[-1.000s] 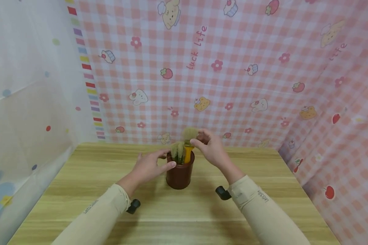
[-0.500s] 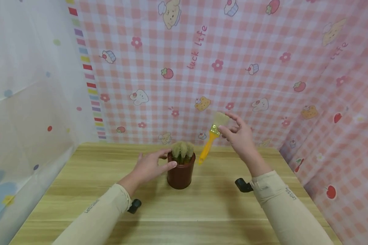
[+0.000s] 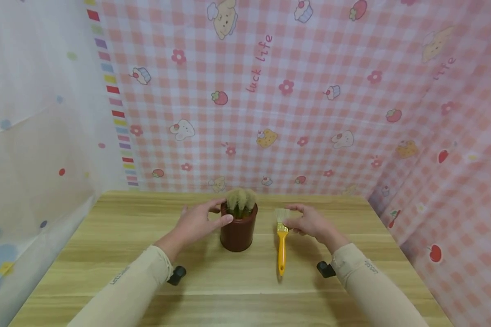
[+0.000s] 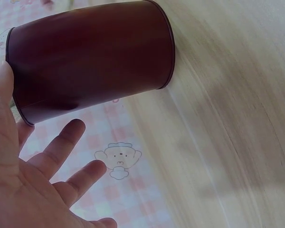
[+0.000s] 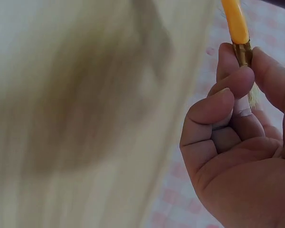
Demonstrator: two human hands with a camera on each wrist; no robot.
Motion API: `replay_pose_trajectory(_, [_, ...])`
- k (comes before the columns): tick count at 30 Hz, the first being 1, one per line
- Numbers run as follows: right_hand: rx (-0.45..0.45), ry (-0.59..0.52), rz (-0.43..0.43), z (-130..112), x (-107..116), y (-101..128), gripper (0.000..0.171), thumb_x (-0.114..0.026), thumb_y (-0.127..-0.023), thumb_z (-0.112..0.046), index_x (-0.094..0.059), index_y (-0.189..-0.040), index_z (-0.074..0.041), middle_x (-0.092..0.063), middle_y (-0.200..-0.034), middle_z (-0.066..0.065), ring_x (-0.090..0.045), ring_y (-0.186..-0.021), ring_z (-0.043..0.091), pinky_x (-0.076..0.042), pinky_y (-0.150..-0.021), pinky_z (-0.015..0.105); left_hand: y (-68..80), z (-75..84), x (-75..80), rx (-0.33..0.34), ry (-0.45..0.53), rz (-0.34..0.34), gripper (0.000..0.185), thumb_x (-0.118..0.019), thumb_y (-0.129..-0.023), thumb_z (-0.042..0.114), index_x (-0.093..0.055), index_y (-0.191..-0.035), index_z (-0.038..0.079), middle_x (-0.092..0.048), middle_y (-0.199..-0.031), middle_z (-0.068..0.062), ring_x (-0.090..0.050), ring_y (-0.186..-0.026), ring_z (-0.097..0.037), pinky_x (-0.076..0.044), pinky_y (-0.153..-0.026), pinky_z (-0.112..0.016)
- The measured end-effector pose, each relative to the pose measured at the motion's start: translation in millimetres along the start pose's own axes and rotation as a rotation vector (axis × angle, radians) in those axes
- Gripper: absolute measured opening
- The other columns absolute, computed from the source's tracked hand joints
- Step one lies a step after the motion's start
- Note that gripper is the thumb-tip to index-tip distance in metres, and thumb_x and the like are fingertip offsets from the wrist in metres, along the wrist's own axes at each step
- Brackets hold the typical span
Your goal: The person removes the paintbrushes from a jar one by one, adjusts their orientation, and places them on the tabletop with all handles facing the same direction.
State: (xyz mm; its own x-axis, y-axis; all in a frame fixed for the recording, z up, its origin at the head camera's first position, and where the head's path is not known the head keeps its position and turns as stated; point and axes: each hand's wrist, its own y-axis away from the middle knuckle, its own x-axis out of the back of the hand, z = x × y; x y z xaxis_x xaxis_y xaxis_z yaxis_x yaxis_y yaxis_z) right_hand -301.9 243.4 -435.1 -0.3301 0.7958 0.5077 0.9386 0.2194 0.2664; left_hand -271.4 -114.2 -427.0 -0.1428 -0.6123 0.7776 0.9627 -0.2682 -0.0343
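Observation:
A dark brown cylindrical cup (image 3: 237, 235) stands upright on the table, with several bristle-up brushes (image 3: 241, 200) in it. My left hand (image 3: 198, 223) is at the cup's left side, pinching its rim between thumb and index finger. In the left wrist view, the other fingers (image 4: 61, 147) stretch away from the cup (image 4: 92, 59). To the right of the cup, my right hand (image 3: 311, 224) pinches a flat paintbrush (image 3: 282, 247) by its gold metal band. Its yellow handle points toward me, low over the table; whether it touches is unclear. Fingers partly hide the bristles in the right wrist view.
The pale wooden table (image 3: 212, 299) ends at a pink checked cloth (image 3: 245, 113) hanging behind it. A white cloth (image 3: 45, 113) hangs on the left. Black wrist cameras stick out under both sleeves (image 3: 147, 272).
The paintbrush has come up out of the cup, swung right, and been lowered toward the table in my right hand. My left hand has stayed at the cup's rim.

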Motion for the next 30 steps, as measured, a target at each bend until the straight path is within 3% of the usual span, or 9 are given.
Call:
replay_pose_trajectory(8, [0.005, -0.026, -0.053, 15, -26, -19, 0.061, -0.075, -0.102, -0.017, -0.051, -0.158, -0.007, -0.064, -0.073, 0.0, -0.046, -0.058, 0.008, -0.043, -0.06, 0.026, -2.0, -1.6, -0.9, 0.008, 0.012, 0.003, 0.074, -0.064, -0.099, 0.068, -0.045, -0.163, 0.035, -0.068, -0.147, -0.001, -0.057, -0.146, -0.037, 0.0, -0.125, -0.081])
replay_pose_trajectory(13, [0.005, -0.007, -0.064, 18, -34, -25, 0.058, -0.074, -0.102, -0.018, -0.054, -0.156, -0.008, -0.064, -0.078, 0.0, -0.052, -0.067, 0.011, -0.046, -0.066, 0.028, -0.7, -2.7, -0.3, 0.012, 0.015, 0.006, 0.074, -0.064, -0.099, 0.068, -0.045, -0.163, 0.035, -0.068, -0.148, -0.001, -0.057, -0.146, -0.036, 0.0, -0.126, -0.08])
replay_pose_trajectory(18, [-0.008, -0.002, -0.046, 21, -39, -27, 0.056, -0.073, -0.103, -0.017, -0.055, -0.155, -0.008, -0.061, -0.077, 0.001, -0.05, -0.066, 0.011, -0.045, -0.064, 0.026, -1.2, 0.5, -2.0, 0.016, 0.006, -0.003, 0.076, -0.063, -0.098, 0.071, -0.044, -0.163, 0.038, -0.068, -0.148, 0.0, -0.058, -0.145, -0.036, -0.003, -0.127, -0.079])
replay_pose_trajectory(26, [0.008, 0.144, -0.027, 18, -42, -33, 0.056, -0.072, -0.105, -0.024, -0.055, -0.157, -0.011, -0.073, -0.092, 0.006, -0.061, -0.077, 0.016, -0.051, -0.073, 0.029, -1.1, 0.2, -2.5, 0.018, 0.018, 0.006, 0.073, -0.064, -0.099, 0.068, -0.044, -0.163, 0.038, -0.067, -0.149, -0.001, -0.058, -0.145, -0.036, -0.003, -0.127, -0.079])
replay_pose_trajectory(30, [0.004, 0.177, -0.033, 18, -45, -38, 0.054, -0.072, -0.105, -0.023, -0.056, -0.156, -0.014, -0.073, -0.089, 0.007, -0.061, -0.075, 0.016, -0.048, -0.068, 0.027, -1.4, -2.9, -3.2, 0.019, 0.023, 0.012, 0.074, -0.064, -0.099, 0.069, -0.045, -0.163, 0.036, -0.068, -0.148, 0.0, -0.058, -0.145, -0.036, -0.003, -0.127, -0.079])
